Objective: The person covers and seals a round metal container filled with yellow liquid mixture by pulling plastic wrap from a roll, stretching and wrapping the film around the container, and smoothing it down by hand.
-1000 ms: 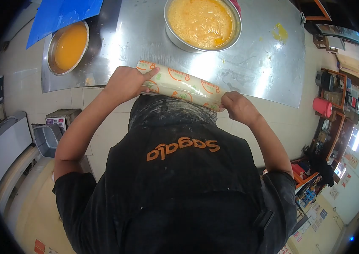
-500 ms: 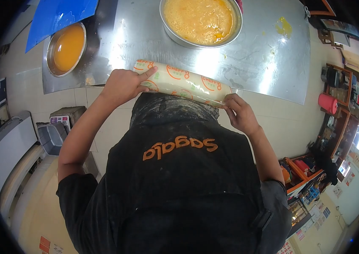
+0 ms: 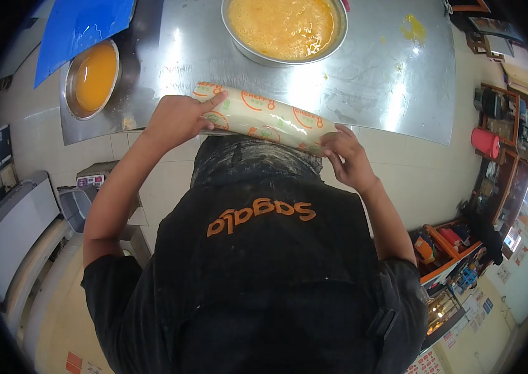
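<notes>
A pale roll of film or wrap (image 3: 264, 116) with orange and green print lies slantwise at the table's near edge, close to my apron. My left hand (image 3: 183, 118) grips its left end, index finger stretched along the top and thumb below. At the right end my right hand (image 3: 344, 154) pinches the lower edge of the roll with bent fingers. Just beyond the roll stands a large round metal pan (image 3: 264, 60) of frothy orange-yellow liquid (image 3: 281, 26).
A smaller steel bowl (image 3: 72, 93) of orange liquid (image 3: 96, 76) stands on the metal table (image 3: 382, 81) at the left, partly under a blue sheet (image 3: 83, 31). A yellow spill (image 3: 412, 30) marks the far right. Shelves with a red container (image 3: 484, 143) stand beyond the table's right side.
My right hand has loosened from a closed fist into a pinch at the roll's right end. My left hand keeps its grip. The view has shifted slightly, with the pan now higher and further left.
</notes>
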Demonstrator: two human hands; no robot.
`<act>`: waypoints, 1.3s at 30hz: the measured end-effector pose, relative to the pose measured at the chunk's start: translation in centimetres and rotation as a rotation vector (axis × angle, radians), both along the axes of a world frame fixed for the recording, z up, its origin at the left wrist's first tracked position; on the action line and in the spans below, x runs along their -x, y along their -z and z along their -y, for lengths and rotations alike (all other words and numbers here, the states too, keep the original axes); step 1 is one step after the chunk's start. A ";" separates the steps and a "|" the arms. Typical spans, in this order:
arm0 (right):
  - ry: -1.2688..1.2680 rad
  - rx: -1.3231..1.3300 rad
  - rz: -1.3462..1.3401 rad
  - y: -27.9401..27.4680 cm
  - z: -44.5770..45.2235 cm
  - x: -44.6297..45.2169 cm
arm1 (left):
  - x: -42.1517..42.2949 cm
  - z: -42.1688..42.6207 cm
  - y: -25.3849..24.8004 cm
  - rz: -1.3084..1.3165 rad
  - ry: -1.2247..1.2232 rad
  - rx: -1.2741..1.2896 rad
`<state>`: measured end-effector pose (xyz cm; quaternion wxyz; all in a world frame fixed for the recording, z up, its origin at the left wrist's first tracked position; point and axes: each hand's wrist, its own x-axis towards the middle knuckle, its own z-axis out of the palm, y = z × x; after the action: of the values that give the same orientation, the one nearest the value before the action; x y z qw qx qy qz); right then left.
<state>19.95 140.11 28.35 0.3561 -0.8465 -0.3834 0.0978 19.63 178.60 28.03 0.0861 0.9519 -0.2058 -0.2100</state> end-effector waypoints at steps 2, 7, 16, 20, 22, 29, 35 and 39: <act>0.100 -0.051 -0.230 0.4 -0.1 0.1 | -0.6 0.0 -0.4 -0.028 0.003 -0.021; 0.139 -0.042 -0.398 0.7 -0.7 0.1 | -1.1 0.4 -1.1 -0.040 0.020 -0.031; 0.176 0.051 -0.052 3.0 0.1 2.6 | -1.0 0.8 -1.3 -0.089 -0.019 -0.046; 0.251 0.048 -0.124 3.2 0.3 3.5 | -0.8 0.5 -0.8 -0.051 -0.014 -0.006; 0.281 0.054 -0.163 3.1 0.5 3.7 | -0.7 0.2 -0.1 -0.017 -0.011 0.028; 0.426 0.018 -0.302 3.1 0.2 5.7 | -0.5 0.3 0.0 -0.043 -0.029 0.025; 0.501 0.076 -0.504 3.5 1.3 8.3 | -0.3 0.4 0.2 -0.024 -0.053 0.054; 0.484 0.142 -0.614 3.1 2.3 9.3 | -0.7 0.6 0.2 -0.038 -0.064 0.059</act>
<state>10.66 137.86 25.28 0.4073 -0.8664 -0.0410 0.2860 20.37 178.02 27.81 0.1245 0.9509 -0.1797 -0.2191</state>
